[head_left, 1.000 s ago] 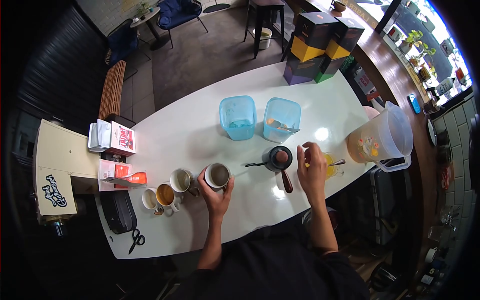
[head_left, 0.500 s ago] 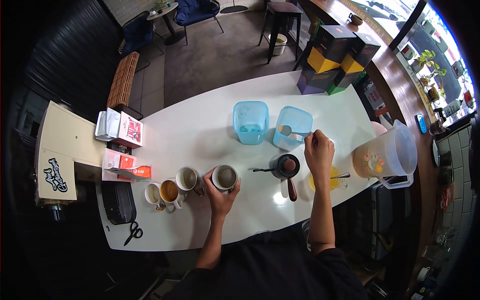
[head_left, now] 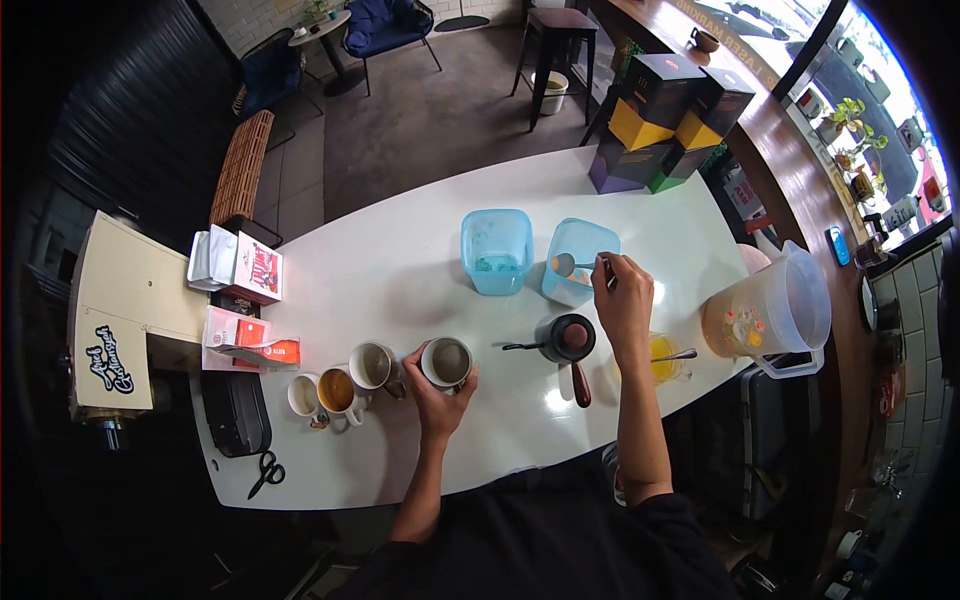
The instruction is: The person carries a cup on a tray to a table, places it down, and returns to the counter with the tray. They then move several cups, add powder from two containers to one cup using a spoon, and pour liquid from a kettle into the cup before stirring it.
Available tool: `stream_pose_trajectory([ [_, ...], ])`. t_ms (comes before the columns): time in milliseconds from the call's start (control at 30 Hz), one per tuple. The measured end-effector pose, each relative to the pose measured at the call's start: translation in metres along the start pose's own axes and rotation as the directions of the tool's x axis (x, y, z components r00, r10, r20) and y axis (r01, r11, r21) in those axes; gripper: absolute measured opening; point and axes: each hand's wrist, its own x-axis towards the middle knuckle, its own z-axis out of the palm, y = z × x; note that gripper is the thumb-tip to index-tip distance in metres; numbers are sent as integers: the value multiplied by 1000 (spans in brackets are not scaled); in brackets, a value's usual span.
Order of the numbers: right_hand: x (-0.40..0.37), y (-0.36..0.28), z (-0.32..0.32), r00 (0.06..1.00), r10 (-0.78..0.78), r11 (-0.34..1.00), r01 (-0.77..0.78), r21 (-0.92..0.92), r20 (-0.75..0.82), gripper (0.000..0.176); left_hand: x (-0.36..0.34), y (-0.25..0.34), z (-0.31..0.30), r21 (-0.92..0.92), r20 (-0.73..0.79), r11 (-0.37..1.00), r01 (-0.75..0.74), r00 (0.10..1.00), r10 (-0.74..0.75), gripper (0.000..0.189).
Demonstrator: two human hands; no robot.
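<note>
My left hand (head_left: 438, 402) is wrapped round a cup (head_left: 447, 363) with a greyish inside, upright on the white table. In my right hand (head_left: 625, 300) is a metal spoon (head_left: 564, 265), gripped by its handle. The spoon's bowl is over the right blue plastic container (head_left: 583, 236), which has some pale contents partly hidden by the spoon and my hand. Beside it stands another blue container (head_left: 497, 235) with bluish bits at its bottom. Between my hands is a dark pot (head_left: 556, 335) with a brown wooden handle. A glass of yellow liquid (head_left: 664, 358) with a spoon in it stands by my right forearm.
Left of the held cup stand a cup (head_left: 372, 366), an orange-brown-lined cup (head_left: 337, 390) and a small white cup (head_left: 303, 395). Scissors (head_left: 267, 474) lie at the left edge. A clear pitcher (head_left: 735, 320) stands right; stacked boxes (head_left: 645, 120) stand at the back.
My right hand has shifted slightly left with the spoon, still over the right container. The whole view has shifted a little. My left hand stays on the cup.
</note>
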Motion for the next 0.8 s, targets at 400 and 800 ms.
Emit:
stream_pose_trajectory([
  [400,-3,9,-8,968,207,967,-180,178,-142,20,0,0,0,7,9,1000,-20,1000,20,70],
  [800,-8,13,-37,964,178,940,-107,325,-198,24,1,0,0,12,7,999,-29,1000,29,70],
])
